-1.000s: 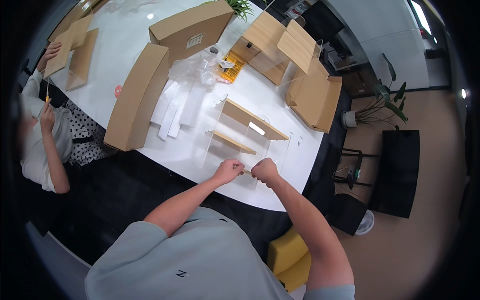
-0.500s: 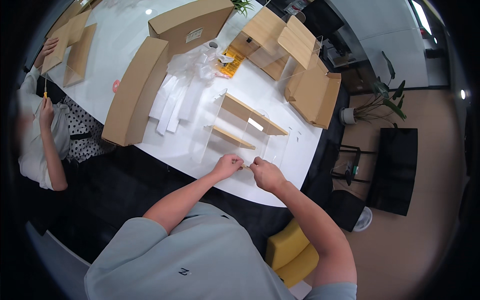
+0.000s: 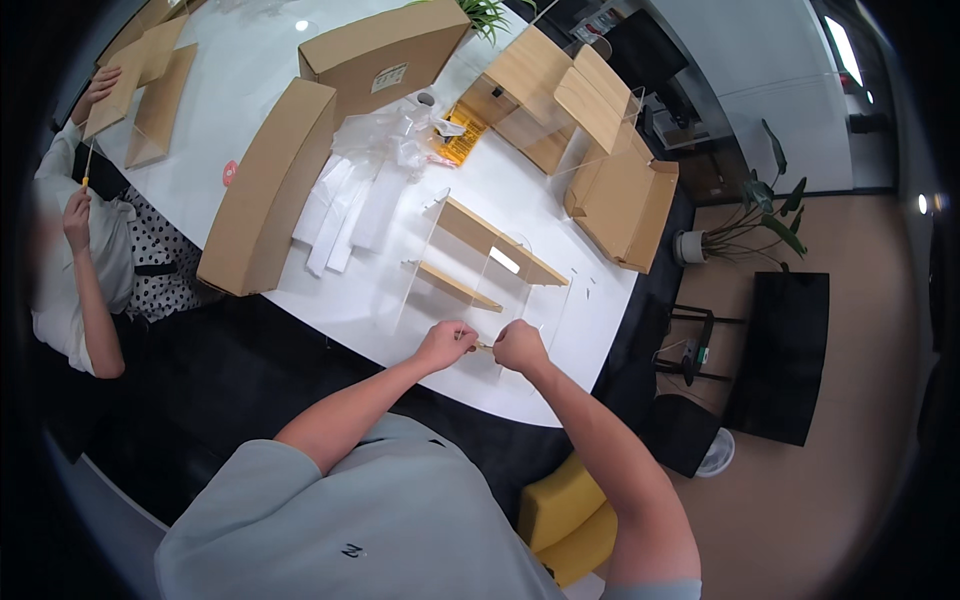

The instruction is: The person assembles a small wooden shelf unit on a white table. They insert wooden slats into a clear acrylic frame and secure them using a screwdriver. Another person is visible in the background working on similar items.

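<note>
A partly assembled shelf unit lies on the white table, with clear panels and light wooden boards, among them a long board [image 3: 520,255] and a shorter board [image 3: 455,286]. At its near edge, my left hand [image 3: 446,346] is closed in a pinch, thumb and fingers together. Close beside it on the right, my right hand [image 3: 521,347] is curled into a fist, knuckles up. A small tan piece shows between the two hands. What either hand grips is hidden by the fingers.
Cardboard boxes [image 3: 268,190] and white packing strips [image 3: 345,215] lie left of the unit. Beyond it are a yellow packet [image 3: 462,135], another wooden unit [image 3: 535,80] and an open box [image 3: 625,200]. Small metal-looking parts lie right. At far left, another person holds a screwdriver [image 3: 87,170] against boards.
The view has shifted slightly. My hands stay close together at the unit's near edge, with the right hand turned a little more knuckles-up. The other person's screwdriver hand has moved slightly.
</note>
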`<state>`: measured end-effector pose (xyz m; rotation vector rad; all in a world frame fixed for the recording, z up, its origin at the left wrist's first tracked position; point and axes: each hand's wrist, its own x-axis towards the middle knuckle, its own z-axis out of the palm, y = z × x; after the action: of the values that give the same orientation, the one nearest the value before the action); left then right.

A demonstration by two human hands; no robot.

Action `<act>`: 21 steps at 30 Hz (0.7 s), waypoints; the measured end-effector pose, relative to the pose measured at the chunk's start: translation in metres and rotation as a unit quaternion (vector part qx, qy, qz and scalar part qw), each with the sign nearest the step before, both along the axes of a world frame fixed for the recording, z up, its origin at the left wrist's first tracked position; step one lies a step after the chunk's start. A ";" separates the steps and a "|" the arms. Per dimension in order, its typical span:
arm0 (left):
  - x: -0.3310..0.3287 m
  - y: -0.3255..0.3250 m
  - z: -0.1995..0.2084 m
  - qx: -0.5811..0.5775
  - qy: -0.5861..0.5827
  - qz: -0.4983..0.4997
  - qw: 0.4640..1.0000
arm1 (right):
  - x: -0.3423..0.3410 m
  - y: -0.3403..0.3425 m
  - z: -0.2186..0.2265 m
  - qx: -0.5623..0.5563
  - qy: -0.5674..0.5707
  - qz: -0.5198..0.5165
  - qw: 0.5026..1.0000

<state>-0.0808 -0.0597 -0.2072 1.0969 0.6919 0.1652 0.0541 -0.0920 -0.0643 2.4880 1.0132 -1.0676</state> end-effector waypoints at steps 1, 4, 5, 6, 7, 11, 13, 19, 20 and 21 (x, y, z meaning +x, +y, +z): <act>0.001 0.001 0.000 0.004 0.004 -0.005 1.000 | -0.001 -0.002 0.001 0.019 -0.012 0.029 0.999; 0.001 0.002 0.000 -0.001 0.009 -0.004 1.000 | -0.011 -0.004 0.015 0.031 -0.037 0.162 0.986; 0.002 0.001 -0.001 -0.015 0.007 0.006 1.000 | -0.014 -0.005 0.023 0.033 -0.039 0.243 0.969; 0.002 0.000 -0.003 -0.028 0.005 0.016 0.999 | -0.017 -0.007 0.030 0.036 -0.042 0.322 0.945; 0.002 -0.001 -0.005 -0.019 0.002 0.014 1.000 | -0.019 -0.011 0.034 0.037 -0.046 0.396 0.916; 0.001 -0.001 -0.004 -0.002 0.001 0.012 1.000 | -0.020 -0.019 0.022 0.006 -0.057 0.462 0.885; 0.002 0.000 -0.003 0.001 0.004 0.006 1.000 | -0.024 -0.020 0.021 0.031 -0.076 0.384 0.920; 0.001 0.003 0.000 0.003 0.012 -0.014 1.000 | -0.001 -0.012 -0.004 0.068 0.027 -0.112 0.991; 0.002 0.003 0.001 -0.002 0.016 -0.015 1.000 | -0.002 -0.013 -0.005 0.068 0.014 0.006 0.998; 0.002 0.003 0.002 -0.006 0.020 -0.016 1.000 | -0.005 -0.015 -0.003 0.061 -0.019 0.120 0.991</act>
<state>-0.0788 -0.0565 -0.2047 1.1018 0.7100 0.1128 0.0494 -0.1068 -0.0670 2.3892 1.3617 -0.9066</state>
